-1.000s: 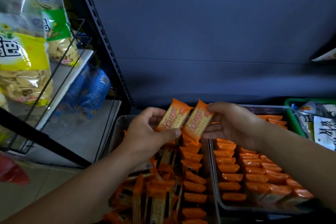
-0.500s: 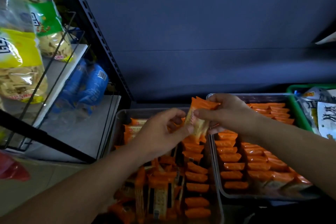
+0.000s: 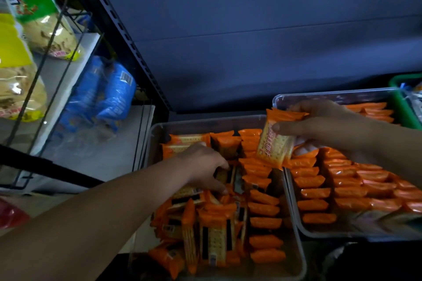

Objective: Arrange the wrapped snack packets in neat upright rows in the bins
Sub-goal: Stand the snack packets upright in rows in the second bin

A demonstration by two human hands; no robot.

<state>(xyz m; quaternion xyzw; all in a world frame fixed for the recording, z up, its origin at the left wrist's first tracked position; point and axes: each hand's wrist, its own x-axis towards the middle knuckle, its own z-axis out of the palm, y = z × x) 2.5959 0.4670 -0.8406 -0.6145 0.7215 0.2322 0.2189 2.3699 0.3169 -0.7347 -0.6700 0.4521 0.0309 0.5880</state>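
The right hand pinches light, slippery, likely brittle packets by their flat faces between the left bin and right bin, while the left hand curls its fingers into the left bin's jumble, grip impossible to tell.

L hand low, palm down, fingers & thumb curled round a packet. R hand higher, thumb-pinching a stack.

Orange snack packets, clear bins, green crate, blue bags
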